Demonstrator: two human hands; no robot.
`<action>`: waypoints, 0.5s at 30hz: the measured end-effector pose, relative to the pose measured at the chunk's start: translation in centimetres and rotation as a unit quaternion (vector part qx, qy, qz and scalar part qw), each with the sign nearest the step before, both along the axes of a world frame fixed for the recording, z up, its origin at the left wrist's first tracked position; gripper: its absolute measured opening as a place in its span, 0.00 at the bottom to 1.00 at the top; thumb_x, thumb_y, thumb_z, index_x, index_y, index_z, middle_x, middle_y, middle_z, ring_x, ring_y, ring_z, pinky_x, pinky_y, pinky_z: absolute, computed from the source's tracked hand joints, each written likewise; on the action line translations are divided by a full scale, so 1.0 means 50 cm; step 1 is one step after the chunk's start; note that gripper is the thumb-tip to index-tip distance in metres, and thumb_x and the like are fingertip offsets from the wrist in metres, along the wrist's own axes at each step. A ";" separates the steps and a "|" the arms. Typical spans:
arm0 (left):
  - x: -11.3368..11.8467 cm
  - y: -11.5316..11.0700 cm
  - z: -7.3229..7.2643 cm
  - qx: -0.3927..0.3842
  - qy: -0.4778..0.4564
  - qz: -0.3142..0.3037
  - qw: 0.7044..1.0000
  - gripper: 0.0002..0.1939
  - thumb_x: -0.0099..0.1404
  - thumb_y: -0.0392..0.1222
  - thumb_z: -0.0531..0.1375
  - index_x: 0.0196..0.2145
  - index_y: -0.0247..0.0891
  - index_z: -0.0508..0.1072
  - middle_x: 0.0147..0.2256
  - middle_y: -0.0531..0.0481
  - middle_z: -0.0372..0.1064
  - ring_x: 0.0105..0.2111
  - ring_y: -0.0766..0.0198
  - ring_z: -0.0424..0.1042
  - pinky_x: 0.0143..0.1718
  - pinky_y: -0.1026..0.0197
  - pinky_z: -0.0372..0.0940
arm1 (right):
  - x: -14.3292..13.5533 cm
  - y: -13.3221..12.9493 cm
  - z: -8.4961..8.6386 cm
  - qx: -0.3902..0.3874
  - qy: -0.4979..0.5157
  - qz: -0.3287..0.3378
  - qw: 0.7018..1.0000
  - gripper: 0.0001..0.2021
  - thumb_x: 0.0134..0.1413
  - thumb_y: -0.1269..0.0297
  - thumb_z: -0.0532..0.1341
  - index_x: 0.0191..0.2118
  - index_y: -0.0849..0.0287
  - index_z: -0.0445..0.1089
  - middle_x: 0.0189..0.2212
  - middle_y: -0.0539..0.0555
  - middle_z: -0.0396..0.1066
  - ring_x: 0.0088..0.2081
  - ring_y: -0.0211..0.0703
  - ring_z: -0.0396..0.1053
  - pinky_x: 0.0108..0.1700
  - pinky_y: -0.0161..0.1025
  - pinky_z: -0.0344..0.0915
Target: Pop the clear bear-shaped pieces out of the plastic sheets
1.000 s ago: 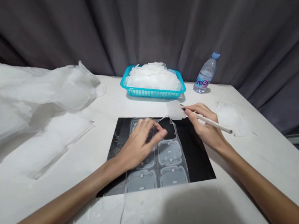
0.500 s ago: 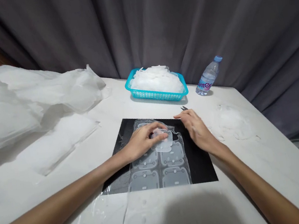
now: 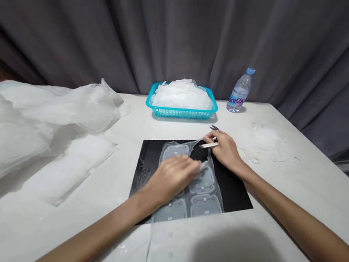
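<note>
A clear plastic sheet with rounded rectangular panels lies over a black mat and runs down toward the table's front edge. My left hand is over the sheet's middle, its fingers together and slightly blurred; what they hold, if anything, is hidden. At the mat's upper right, my right hand grips a thin white tool that points left, beside a gap in the sheet. Dark pointed scissor tips show just behind the right hand.
A turquoise basket heaped with white pieces stands at the back, with a water bottle to its right. Large white bags fill the left side. Clear scraps lie on the right.
The loose panel piece seen under my left hand is out of sight, and that hand has moved slightly down. The white tool now shows in my right hand, its fingers curled lower.
</note>
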State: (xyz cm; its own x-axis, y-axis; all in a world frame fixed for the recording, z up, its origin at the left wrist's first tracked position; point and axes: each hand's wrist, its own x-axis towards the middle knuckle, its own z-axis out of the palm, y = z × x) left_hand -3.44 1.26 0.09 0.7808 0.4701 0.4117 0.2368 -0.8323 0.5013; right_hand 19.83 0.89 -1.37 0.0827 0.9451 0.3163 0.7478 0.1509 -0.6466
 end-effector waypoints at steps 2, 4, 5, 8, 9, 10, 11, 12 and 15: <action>-0.002 0.010 0.007 -0.102 -0.029 0.032 0.994 0.13 0.79 0.48 0.55 0.43 0.38 0.74 0.36 0.48 0.75 0.32 0.62 0.72 0.34 0.61 0.64 | 0.013 -0.001 0.001 0.009 -0.014 0.017 1.000 0.08 0.66 0.60 0.62 0.39 0.56 0.77 0.38 0.57 0.79 0.46 0.54 0.73 0.54 0.52 0.63; -0.002 0.023 0.013 -0.202 -0.048 0.061 0.976 0.15 0.77 0.53 0.58 0.44 0.38 0.74 0.31 0.52 0.72 0.27 0.65 0.67 0.28 0.63 0.59 | 0.026 -0.009 0.009 0.012 -0.017 0.049 0.999 0.09 0.65 0.59 0.64 0.46 0.54 0.77 0.41 0.55 0.79 0.46 0.53 0.72 0.54 0.50 0.64; -0.002 0.029 0.014 -0.240 -0.055 0.069 0.967 0.16 0.76 0.55 0.59 0.43 0.38 0.74 0.28 0.54 0.70 0.24 0.67 0.64 0.25 0.64 0.56 | 0.031 -0.016 0.015 0.019 -0.010 0.060 0.998 0.11 0.65 0.58 0.64 0.49 0.54 0.77 0.43 0.56 0.78 0.45 0.52 0.72 0.51 0.49 0.65; 0.002 0.038 0.015 -0.326 -0.073 0.066 0.940 0.19 0.73 0.58 0.62 0.42 0.38 0.75 0.25 0.56 0.67 0.20 0.70 0.56 0.22 0.65 0.49 | 0.034 -0.044 0.034 0.059 0.043 0.071 0.995 0.13 0.70 0.56 0.59 0.50 0.53 0.77 0.45 0.57 0.76 0.42 0.49 0.71 0.46 0.47 0.67; 0.004 0.038 0.014 -0.348 -0.080 0.061 0.932 0.19 0.72 0.58 0.62 0.42 0.37 0.75 0.27 0.55 0.69 0.20 0.70 0.57 0.21 0.65 0.49 | 0.030 -0.055 0.039 0.067 0.064 0.078 0.993 0.13 0.72 0.55 0.57 0.48 0.54 0.78 0.44 0.56 0.76 0.41 0.48 0.71 0.46 0.47 0.67; 0.005 0.038 0.013 -0.364 -0.088 0.054 0.926 0.19 0.71 0.57 0.63 0.42 0.37 0.76 0.29 0.53 0.72 0.21 0.70 0.59 0.22 0.65 0.50 | 0.023 -0.066 0.043 0.066 0.079 0.092 0.990 0.14 0.72 0.55 0.57 0.46 0.54 0.78 0.42 0.56 0.76 0.41 0.48 0.71 0.46 0.47 0.67; 0.007 0.038 0.013 -0.376 -0.096 0.047 0.920 0.18 0.71 0.56 0.64 0.42 0.36 0.76 0.31 0.51 0.73 0.23 0.70 0.61 0.22 0.66 0.53 | 0.014 -0.076 0.046 0.057 0.088 0.111 0.988 0.13 0.72 0.54 0.58 0.45 0.53 0.79 0.40 0.55 0.76 0.40 0.47 0.70 0.46 0.46 0.67; 0.008 0.037 0.013 -0.386 -0.103 0.041 0.916 0.18 0.70 0.55 0.64 0.42 0.36 0.77 0.32 0.50 0.75 0.24 0.69 0.65 0.24 0.66 0.56 | 0.004 -0.084 0.047 0.044 0.095 0.129 0.986 0.12 0.70 0.54 0.60 0.43 0.53 0.79 0.37 0.54 0.76 0.39 0.47 0.70 0.44 0.45 0.67; 0.010 0.037 0.016 -0.423 -0.127 0.025 0.897 0.16 0.68 0.53 0.66 0.40 0.35 0.77 0.34 0.49 0.76 0.30 0.65 0.72 0.30 0.66 0.64 | -0.020 -0.099 0.044 0.021 0.120 0.143 0.982 0.09 0.65 0.55 0.66 0.39 0.53 0.79 0.30 0.51 0.73 0.34 0.45 0.66 0.38 0.42 0.65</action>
